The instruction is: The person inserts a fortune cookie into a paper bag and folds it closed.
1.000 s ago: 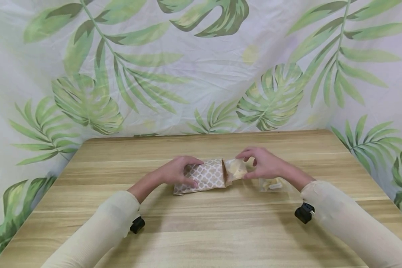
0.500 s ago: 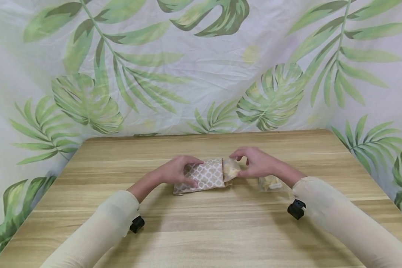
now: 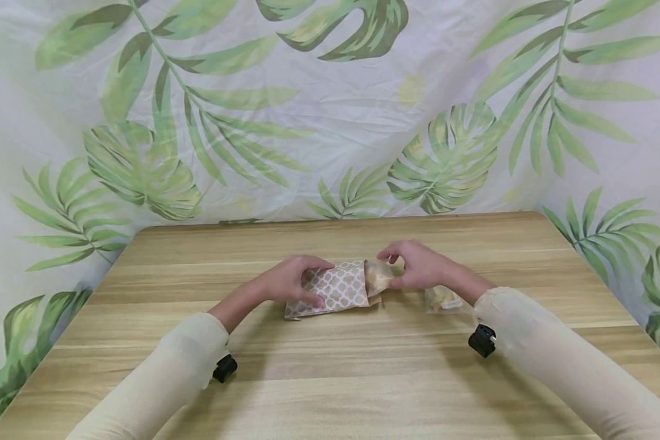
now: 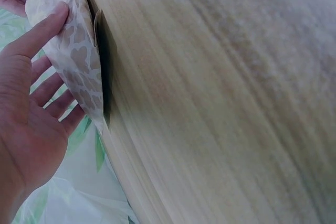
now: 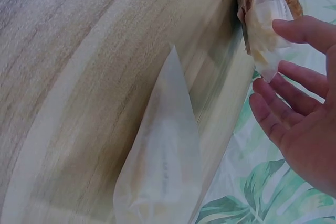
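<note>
Right hand (image 3: 418,266): we pinch the clear packet (image 3: 377,276), half inside the bag's mouth. Left hand (image 3: 291,281): grips the patterned paper bag (image 3: 335,288), long axis left-right, mouth facing right. Second packet (image 3: 442,299): on the surface (image 3: 330,366), beside our right wrist.

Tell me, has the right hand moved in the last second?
Yes. The right hand has shifted left along the table toward the patterned paper bag, pushing the clear packet further into its open mouth.

Soft, even light — faint shadows, wrist views blurred.
</note>
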Motion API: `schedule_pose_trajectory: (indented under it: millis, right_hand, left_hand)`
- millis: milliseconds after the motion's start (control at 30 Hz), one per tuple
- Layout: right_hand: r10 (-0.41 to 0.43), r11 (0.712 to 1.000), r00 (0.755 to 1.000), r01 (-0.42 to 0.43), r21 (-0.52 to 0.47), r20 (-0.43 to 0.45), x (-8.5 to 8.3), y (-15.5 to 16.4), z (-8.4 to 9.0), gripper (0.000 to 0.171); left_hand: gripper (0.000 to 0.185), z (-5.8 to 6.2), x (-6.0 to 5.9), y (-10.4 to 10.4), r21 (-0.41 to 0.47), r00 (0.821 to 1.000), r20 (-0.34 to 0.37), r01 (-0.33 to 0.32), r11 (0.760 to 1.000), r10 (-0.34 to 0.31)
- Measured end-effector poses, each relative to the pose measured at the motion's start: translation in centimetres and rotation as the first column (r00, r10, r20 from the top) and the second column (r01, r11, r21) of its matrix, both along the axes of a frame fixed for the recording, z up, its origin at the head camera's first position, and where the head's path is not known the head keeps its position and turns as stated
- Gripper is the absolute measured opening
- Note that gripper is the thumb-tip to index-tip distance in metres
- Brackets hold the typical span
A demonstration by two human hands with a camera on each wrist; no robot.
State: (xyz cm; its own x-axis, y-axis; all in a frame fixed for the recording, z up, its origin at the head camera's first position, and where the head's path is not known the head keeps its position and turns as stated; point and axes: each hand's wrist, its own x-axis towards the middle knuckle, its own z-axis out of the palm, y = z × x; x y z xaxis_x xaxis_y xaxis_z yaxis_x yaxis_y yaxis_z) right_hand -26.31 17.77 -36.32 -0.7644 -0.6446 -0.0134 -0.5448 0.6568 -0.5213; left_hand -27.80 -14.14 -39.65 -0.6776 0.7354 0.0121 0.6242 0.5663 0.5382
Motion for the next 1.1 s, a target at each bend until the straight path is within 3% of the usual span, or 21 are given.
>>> schedule_pose_trajectory:
  millis: [567,1100]
  right_hand:
    - [-0.001,0.998,0.999,0.004,0.058,-0.045,0.1,-1.2,0.3,0.061]
    - [-0.05,0.998,0.998,0.05,0.035,-0.027,0.1,-2.3,0.0,0.066]
  left_hand:
    - [0.079,0.0,0.0,0.0,0.004,1.0,-0.005,0.001,1.0,-0.001]
    - [0.08,0.1,0.0,0.1,0.004,1.0,0.001,-0.003,1.0,0.003]
